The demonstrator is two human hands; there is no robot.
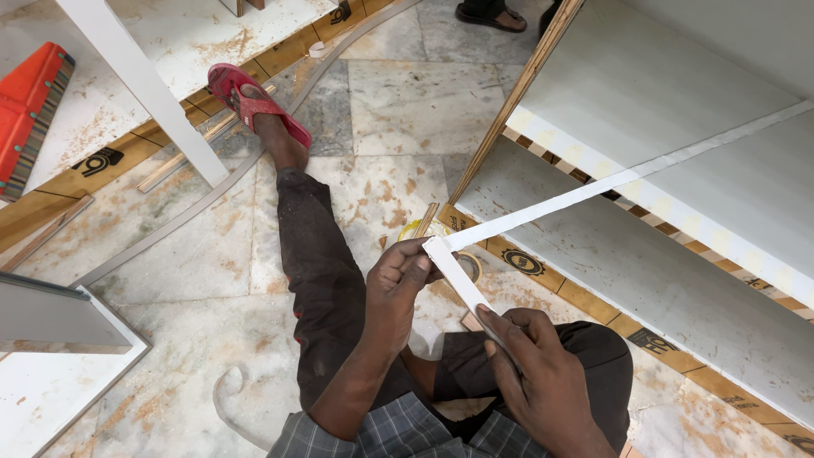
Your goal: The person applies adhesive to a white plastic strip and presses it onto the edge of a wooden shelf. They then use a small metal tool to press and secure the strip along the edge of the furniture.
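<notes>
A long white edge-banding strip (593, 187) runs from the upper right across the white cabinet panels down to my hands, where it is bent at a sharp fold. My left hand (398, 276) pinches the strip at the fold. My right hand (530, 373) grips the short lower end of the strip between thumb and fingers. I sit on the marble floor with my left leg stretched out, a red sandal (254, 102) on the foot.
A white laminated cabinet (678, 254) with exposed plywood edges lies at the right. Another white panel (144, 85) stands upper left beside an orange tool (30, 110). A yellowish tape roll (420, 229) lies behind my left hand. Loose strips and sawdust litter the floor; another person's sandalled foot (492, 15) is at the top.
</notes>
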